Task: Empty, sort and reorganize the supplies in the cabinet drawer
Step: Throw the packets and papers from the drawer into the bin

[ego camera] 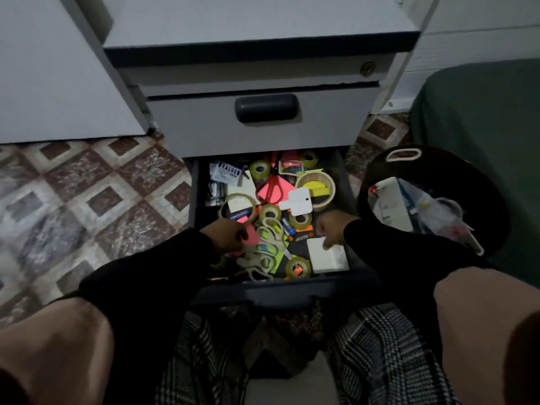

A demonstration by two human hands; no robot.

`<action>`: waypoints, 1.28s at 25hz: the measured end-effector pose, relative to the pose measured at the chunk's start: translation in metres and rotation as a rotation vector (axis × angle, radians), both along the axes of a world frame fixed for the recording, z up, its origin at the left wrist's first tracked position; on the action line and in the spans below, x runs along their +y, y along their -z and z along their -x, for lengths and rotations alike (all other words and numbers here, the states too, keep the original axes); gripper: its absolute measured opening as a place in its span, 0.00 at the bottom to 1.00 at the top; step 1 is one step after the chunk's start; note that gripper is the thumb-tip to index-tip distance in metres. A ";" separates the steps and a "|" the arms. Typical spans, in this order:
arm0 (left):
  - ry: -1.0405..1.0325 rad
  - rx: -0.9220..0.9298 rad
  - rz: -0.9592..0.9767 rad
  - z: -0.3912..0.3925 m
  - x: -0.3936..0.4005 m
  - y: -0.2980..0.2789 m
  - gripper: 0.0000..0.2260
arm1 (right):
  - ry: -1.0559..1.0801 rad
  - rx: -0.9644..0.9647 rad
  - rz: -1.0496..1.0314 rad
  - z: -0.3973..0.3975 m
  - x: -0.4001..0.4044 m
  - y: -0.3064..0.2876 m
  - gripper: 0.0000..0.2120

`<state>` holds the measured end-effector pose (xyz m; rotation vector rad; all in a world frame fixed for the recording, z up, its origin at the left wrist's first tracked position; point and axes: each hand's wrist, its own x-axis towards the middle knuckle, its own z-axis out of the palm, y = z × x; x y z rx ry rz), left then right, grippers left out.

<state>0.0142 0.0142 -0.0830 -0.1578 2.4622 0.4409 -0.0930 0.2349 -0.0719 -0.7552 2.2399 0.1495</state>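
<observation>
Both hands are inside the open drawer (194,200): the left hand (226,236) has its fingers curled round a pink paper (252,236) at the drawer's 8 o'clock, and the right hand (331,228) at 4 o'clock has fingers bent down onto the top edge of a white box (328,258), though whether it actually grips the box cannot be told in this dim light. Largest item noted is the grey cabinet (263,27), at 12 o'clock of the view, with a closed drawer (204,124) directly above the open one. At 3 o'clock of the view stands a black bin (482,188) holding packaging. Within the open drawer, a wide masking-tape roll (318,185) lies at 2 o'clock, with a white tag (296,201) just beside it. Red scissors (273,185) lie near centre on pink sheets. Beige scissors (267,247) lie between the two hands. Small clear tape rolls sit at 12 o'clock (259,169) and 6 o'clock (298,267).
</observation>
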 end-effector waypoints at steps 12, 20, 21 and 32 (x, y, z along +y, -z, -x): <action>0.128 -0.147 -0.011 -0.002 -0.007 0.020 0.14 | -0.150 0.093 -0.182 -0.022 -0.006 0.022 0.15; -0.002 0.190 0.220 0.012 -0.017 0.010 0.14 | -0.161 0.456 0.347 -0.003 -0.030 0.022 0.20; 0.001 0.236 0.265 0.015 -0.018 0.010 0.15 | -0.167 0.434 0.318 -0.002 -0.033 0.024 0.24; -0.245 0.200 0.290 0.067 -0.039 0.024 0.33 | -0.206 0.429 0.217 0.008 -0.045 0.031 0.23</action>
